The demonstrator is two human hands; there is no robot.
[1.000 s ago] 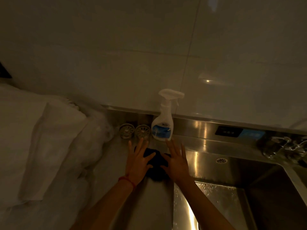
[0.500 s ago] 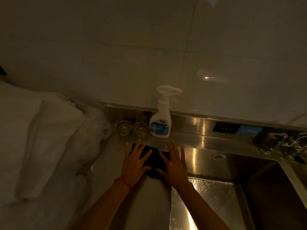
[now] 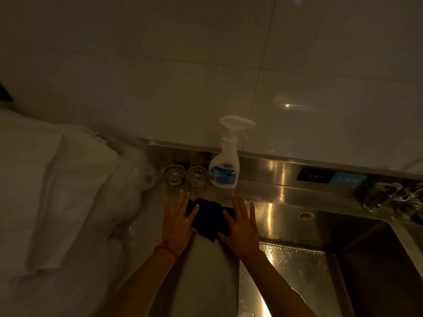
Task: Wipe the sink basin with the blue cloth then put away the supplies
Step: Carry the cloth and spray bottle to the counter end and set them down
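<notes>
The dark blue cloth (image 3: 209,217) lies folded on the steel counter just left of the sink basin (image 3: 297,271). My left hand (image 3: 177,221) rests flat on its left edge with fingers spread. On the cloth's right edge my right hand (image 3: 241,224) lies flat, fingers straight. A white spray bottle (image 3: 225,165) with a blue label stands upright against the backsplash, just beyond the cloth. The basin floor looks wet and shiny.
Two round metal drain strainers (image 3: 185,176) sit left of the bottle. A bulky white plastic-wrapped bundle (image 3: 57,191) fills the left side. A faucet (image 3: 389,195) and a small control panel (image 3: 329,177) are at the right, below the tiled wall.
Both hands stay flat on the cloth; they have spread slightly apart, showing more of it. The view has shifted a little.
</notes>
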